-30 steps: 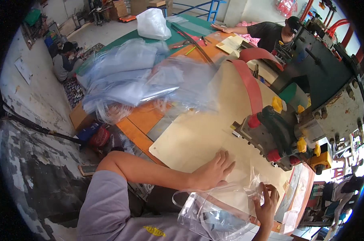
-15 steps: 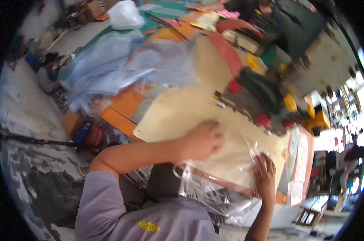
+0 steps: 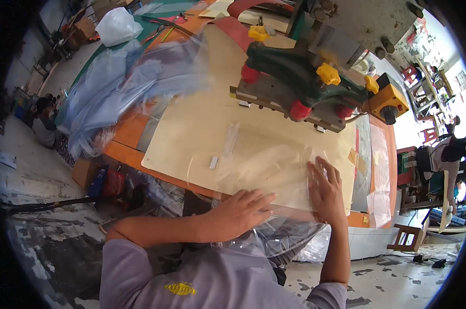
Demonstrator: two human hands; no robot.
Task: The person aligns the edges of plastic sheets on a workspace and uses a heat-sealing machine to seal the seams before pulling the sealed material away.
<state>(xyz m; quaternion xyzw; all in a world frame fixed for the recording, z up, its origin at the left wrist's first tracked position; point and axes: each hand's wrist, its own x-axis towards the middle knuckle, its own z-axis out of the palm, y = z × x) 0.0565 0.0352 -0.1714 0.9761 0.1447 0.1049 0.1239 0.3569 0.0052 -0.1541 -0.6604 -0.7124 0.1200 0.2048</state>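
Observation:
A clear plastic sheet [image 3: 264,172] lies over the front of a large cream board [image 3: 181,134] and hangs past its near edge in loose folds. My left hand [image 3: 243,208] rests on the sheet near that edge, fingers stretched out and nothing in them. To its right, my right hand [image 3: 326,190] lies on the sheet's right part with the fingers apart. A small white piece [image 3: 214,162] shows on the board left of the sheet's middle. Beyond my hands stands a machine head [image 3: 305,82], dark green with red and yellow knobs, over a flat metal bar.
Bluish clear plastic sheets [image 3: 135,77] are heaped on the table's left side, with a white plastic bag [image 3: 118,27] behind. A yellow box with a black knob [image 3: 389,100] is fixed at the machine's right end. People sit and stand in the background at both sides.
My left hand has come down and back toward the near edge, onto the sheet. My right hand stays on the sheet's right part. The view has turned, showing more of the machine.

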